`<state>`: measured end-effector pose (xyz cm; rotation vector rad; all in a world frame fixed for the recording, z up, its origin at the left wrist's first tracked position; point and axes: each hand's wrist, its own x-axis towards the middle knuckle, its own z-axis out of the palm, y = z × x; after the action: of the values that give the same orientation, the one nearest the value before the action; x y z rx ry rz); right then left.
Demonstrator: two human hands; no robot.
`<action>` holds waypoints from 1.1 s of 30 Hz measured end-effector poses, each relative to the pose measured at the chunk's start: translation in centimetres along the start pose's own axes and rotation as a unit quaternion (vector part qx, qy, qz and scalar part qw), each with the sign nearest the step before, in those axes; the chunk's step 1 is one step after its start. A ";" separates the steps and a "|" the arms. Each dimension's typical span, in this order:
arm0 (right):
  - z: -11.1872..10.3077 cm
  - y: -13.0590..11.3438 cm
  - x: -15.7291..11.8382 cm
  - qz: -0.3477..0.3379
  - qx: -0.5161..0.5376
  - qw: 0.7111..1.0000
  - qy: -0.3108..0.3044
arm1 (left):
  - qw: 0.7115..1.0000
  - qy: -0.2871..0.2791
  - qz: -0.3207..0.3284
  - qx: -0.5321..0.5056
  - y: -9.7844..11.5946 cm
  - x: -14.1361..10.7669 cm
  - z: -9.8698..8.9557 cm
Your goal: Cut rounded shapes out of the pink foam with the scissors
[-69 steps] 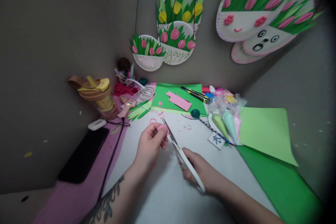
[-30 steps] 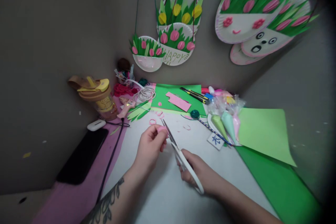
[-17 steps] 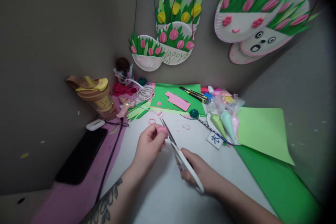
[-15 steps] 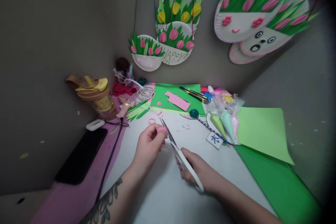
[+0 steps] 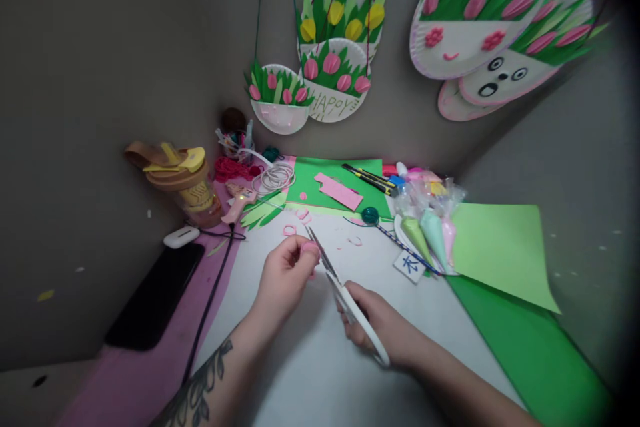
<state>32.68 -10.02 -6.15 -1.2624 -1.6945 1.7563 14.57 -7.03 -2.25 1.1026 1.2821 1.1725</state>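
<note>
Between thumb and fingers, my left hand (image 5: 287, 267) pinches a small piece of pink paper (image 5: 311, 250). My right hand (image 5: 367, 320) is closed round the white handles of a pair of scissors (image 5: 354, 307). The scissor blades point up and away from me, right beside the pink piece; I cannot tell whether they touch it. Curled pink scraps (image 5: 290, 230) lie on the white sheet (image 5: 300, 373) just beyond my left hand. Farther back, a cut strip of pink paper (image 5: 339, 192) rests on green paper (image 5: 310, 177).
At the left stand a lidded cup (image 5: 187, 180), a glue gun (image 5: 239, 205) and a black phone (image 5: 155, 297). Piping bags (image 5: 434, 240), utility knives (image 5: 370, 180) and light green paper (image 5: 500, 253) lie right of centre. Decorated paper plates (image 5: 335, 90) hang at the back wall.
The pink piece has turned slightly in my left fingers. Both hands and the scissors stay almost in the same place.
</note>
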 end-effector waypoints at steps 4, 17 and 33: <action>0.0 -0.2 0.0 0.003 -0.005 1.000 0.009 | 1.000 -0.002 0.002 0.005 0.0 0.0 -0.1; -0.3 -0.3 0.0 0.008 -0.009 1.000 0.014 | 1.000 -0.008 0.009 0.028 -0.2 0.1 -0.3; -0.4 0.1 0.2 0.008 -0.019 0.999 0.025 | 0.999 -0.012 0.006 0.035 -0.5 0.1 -0.4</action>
<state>32.97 -9.65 -6.24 -1.3285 -1.7012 1.6942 14.21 -7.01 -2.75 1.1734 1.3085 1.1284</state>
